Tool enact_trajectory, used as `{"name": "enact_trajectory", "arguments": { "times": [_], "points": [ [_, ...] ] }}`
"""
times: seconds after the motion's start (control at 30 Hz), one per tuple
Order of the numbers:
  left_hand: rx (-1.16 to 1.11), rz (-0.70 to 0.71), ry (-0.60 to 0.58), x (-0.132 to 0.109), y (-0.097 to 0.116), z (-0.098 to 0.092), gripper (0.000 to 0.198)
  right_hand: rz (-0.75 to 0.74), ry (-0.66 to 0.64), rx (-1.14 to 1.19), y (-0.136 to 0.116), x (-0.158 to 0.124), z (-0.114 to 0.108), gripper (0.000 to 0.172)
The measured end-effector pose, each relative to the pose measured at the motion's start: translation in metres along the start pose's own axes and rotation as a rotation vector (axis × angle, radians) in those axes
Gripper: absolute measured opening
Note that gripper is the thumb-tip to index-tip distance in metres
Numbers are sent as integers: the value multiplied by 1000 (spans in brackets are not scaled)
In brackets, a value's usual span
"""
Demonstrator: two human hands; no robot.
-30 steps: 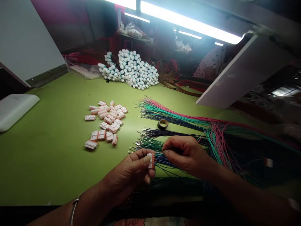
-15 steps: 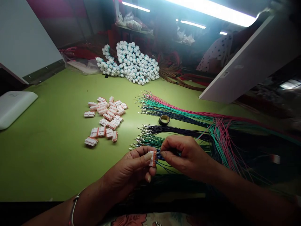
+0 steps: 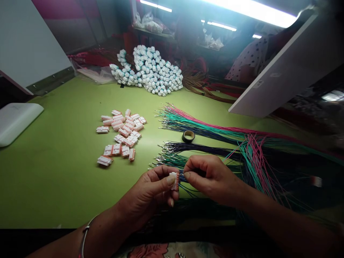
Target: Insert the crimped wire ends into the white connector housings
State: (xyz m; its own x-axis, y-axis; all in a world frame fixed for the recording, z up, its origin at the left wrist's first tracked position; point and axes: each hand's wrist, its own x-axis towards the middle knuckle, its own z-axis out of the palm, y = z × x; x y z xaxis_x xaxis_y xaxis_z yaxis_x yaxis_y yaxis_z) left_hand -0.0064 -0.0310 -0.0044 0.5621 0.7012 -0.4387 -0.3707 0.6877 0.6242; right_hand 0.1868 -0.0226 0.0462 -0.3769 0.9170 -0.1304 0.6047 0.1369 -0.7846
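Note:
Between the thumb and fingers of my left hand (image 3: 157, 184) is a small white and orange connector housing (image 3: 174, 181). Dark and blue wires (image 3: 188, 190) run out of its orange side toward the right. My right hand (image 3: 212, 177) pinches a thin wire close to that orange side; the wire's tip is too small to make out. Beneath and behind my hands lie bundles of green wires (image 3: 168, 157) and dark wires (image 3: 204, 147) with metal terminals at their left ends. More connector housings (image 3: 125, 132) lie loose on the green table to the left.
A roll of black tape (image 3: 188, 136) sits behind my right hand. Pink and teal wires (image 3: 193, 120) stretch across the right side. A pile of white connectors (image 3: 158, 73) stands at the back. A white panel (image 3: 271, 75) leans at right; a white case (image 3: 20, 122) lies at far left.
The view has shifted very slightly. Both hands stay almost in place, with the left hand's connector housing turned a little.

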Motion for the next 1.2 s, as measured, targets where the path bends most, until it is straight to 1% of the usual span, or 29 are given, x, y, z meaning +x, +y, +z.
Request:
{"name": "enact_trajectory", "arguments": {
  "times": [0.13, 0.3, 0.37, 0.43, 0.53, 0.63, 0.8, 0.97, 1.2],
  "points": [
    [41, 27, 24, -2, 0, 2, 14, 58, -43, 41, 2, 0, 0, 13],
    [103, 40, 22, -2, -3, 2, 17, 40, -71, 22, 0, 1, 4, 12],
    [102, 50, 26, -1, -3, 2, 17, 24, -50, -18, -2, 1, 5, 12],
    [84, 54, 35, 0, -3, 2, 18, 0, 2, -65, -3, 0, 4, 11],
    [60, 47, 38, 0, -2, 2, 19, -63, 53, -114, -2, -2, 1, 11],
    [70, 38, 28, -2, -2, 3, 18, -133, 37, -104, 1, -4, 1, 14],
    [90, 35, 29, -2, -4, 2, 17, -214, 49, -100, 8, -4, 8, 14],
    [111, 37, 24, -1, -5, 1, 18, -227, 66, -72, 12, -3, 14, 14],
    [174, 89, 27, -2, -3, 1, 19, -247, 83, -47, 12, -5, 13, 15]
  ]
}}
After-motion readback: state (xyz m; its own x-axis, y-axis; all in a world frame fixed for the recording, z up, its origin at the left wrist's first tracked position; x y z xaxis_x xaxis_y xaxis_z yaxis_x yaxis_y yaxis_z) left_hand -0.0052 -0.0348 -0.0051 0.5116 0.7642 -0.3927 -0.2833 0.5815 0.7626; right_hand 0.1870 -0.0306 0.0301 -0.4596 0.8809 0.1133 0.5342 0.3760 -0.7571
